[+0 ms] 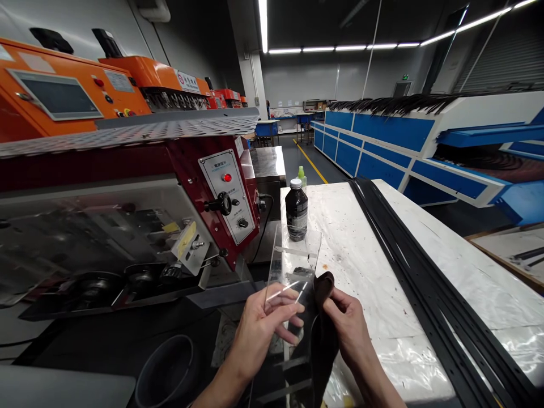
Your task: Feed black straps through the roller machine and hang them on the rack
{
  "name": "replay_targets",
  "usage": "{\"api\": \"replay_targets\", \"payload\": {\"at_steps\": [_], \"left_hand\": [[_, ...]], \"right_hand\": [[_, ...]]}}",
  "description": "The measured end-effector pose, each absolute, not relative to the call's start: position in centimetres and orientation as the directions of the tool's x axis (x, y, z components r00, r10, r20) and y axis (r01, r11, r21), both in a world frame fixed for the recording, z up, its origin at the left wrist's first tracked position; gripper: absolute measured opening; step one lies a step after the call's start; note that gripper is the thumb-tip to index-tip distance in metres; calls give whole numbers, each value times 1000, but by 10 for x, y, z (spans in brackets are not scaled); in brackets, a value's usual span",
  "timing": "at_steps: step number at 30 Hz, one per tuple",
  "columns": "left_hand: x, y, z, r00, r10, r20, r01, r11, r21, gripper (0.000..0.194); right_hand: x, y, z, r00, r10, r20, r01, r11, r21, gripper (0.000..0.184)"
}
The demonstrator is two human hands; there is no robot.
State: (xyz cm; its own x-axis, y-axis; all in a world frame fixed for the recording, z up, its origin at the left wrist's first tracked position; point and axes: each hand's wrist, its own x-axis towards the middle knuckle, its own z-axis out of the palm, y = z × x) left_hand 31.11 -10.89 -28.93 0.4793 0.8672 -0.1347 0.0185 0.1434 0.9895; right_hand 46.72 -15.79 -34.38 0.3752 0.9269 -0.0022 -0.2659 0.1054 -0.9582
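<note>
My left hand [261,328] grips a clear acrylic plate [297,255] by its lower edge, fingers curled over it. My right hand [351,326] pinches the rounded end of a dark brown leather strap [322,323] that hangs down between both hands. The strap end sits against the clear plate. Both hands hover over the near left corner of a white plastic-covered table [374,266].
A dark bottle with a white cap [296,211] and a green bottle [301,177] stand behind the plate. Long black straps [408,266] lie along the table. A red machine with a control panel [225,195] stands left. A black bin [168,371] is below; blue machinery [382,141] right.
</note>
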Motion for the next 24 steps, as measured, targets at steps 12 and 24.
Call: {"api": "replay_targets", "payload": {"at_steps": [12, 24], "left_hand": [[295, -88, -275, 526, 834, -163, -61, 228, 972, 19], [302, -93, -284, 490, 862, -131, -36, 170, 985, 20]], "right_hand": [[494, -161, -347, 454, 869, -195, -614, 146, -776, 33], [461, -154, -346, 386, 916, 113, -177, 194, -965, 29]]}}
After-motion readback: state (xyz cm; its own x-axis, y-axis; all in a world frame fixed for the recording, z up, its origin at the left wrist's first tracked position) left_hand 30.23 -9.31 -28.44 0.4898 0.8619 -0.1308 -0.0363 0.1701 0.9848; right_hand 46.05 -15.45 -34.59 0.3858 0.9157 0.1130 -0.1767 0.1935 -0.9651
